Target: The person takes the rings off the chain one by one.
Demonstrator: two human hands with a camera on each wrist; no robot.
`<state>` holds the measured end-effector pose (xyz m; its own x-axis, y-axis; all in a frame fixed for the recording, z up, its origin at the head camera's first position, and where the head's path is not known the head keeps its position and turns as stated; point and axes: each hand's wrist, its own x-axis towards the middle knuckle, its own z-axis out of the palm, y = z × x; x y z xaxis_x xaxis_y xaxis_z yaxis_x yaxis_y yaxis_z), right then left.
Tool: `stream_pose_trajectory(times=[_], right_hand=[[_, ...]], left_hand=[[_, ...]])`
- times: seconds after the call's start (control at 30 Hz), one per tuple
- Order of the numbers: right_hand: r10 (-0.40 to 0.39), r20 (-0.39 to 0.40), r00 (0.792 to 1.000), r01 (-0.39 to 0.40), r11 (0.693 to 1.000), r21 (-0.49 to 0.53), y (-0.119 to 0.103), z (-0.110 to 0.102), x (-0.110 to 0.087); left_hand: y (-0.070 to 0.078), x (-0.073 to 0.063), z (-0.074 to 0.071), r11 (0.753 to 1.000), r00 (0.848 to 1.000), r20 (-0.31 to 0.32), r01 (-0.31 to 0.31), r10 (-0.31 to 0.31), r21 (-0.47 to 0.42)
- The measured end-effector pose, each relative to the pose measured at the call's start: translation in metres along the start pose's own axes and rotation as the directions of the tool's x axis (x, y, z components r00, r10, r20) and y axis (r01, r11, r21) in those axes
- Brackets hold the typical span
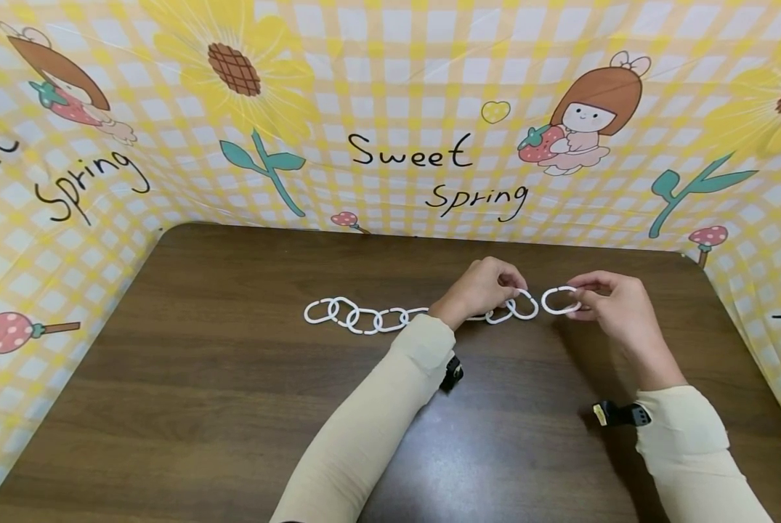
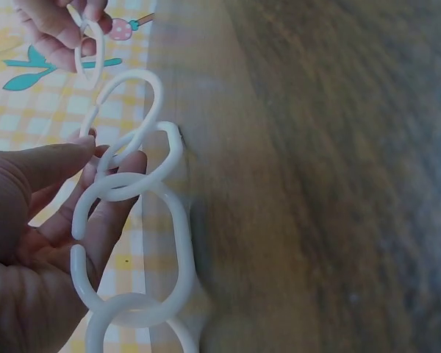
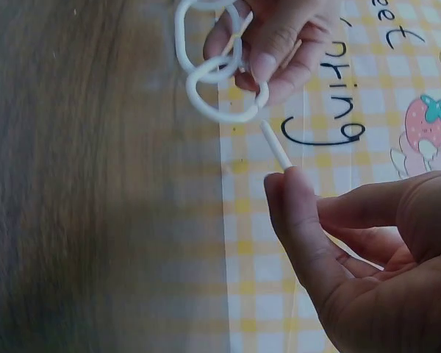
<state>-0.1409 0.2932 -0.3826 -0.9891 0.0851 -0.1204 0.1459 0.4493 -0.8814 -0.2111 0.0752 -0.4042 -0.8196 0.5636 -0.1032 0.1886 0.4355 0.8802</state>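
Note:
A chain of several white oval plastic links (image 1: 364,320) stretches across the brown table, each link having a small gap in its side. At the chain's right end my left hand (image 1: 482,287) pinches the end link (image 1: 527,305) between thumb and fingers. The left wrist view shows that end link (image 2: 148,92) tilted up, with the following links (image 2: 184,243) running down past the palm. My right hand (image 1: 615,309) pinches a separate white link (image 1: 553,301) by its right side, just right of the chain's end and apart from it. In the right wrist view this loose link (image 3: 276,145) appears edge-on.
The brown wooden table (image 1: 200,407) is bordered at the back and sides by a yellow checked cloth (image 1: 390,87) printed with flowers and figures. Black straps with small devices (image 1: 619,414) sit at both wrists. My left forearm crosses in front of the chain's middle.

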Motion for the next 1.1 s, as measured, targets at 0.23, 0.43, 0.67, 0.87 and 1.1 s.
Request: stream_pose_trajectory(times=[0.23,0.43,0.67,0.87,1.1], right_hand=[[0.049,0.002,0.999,-0.049,0.997,0.059,0.008,-0.010,0.006],[0.081,0.009,0.997,-0.082,0.989,0.126,0.015,-0.018,0.011],[0.110,0.001,0.994,-0.109,0.976,0.187,0.019,-0.025,0.018],[0.122,0.012,0.992,-0.120,0.941,0.318,0.023,-0.033,0.027],[0.152,-0.012,0.988,-0.144,0.958,0.248,0.021,-0.038,0.039]], left_hand=[[-0.001,0.000,-0.001,1.000,1.000,0.007,0.000,0.000,0.032],[0.000,-0.002,-0.001,0.999,1.000,0.012,0.014,-0.014,0.031],[0.002,-0.003,-0.001,0.998,1.000,0.014,0.013,-0.014,0.055],[0.003,-0.003,-0.002,0.998,1.000,0.008,0.009,-0.010,0.070],[0.002,-0.002,-0.001,0.996,1.000,0.009,0.003,-0.003,0.089]])
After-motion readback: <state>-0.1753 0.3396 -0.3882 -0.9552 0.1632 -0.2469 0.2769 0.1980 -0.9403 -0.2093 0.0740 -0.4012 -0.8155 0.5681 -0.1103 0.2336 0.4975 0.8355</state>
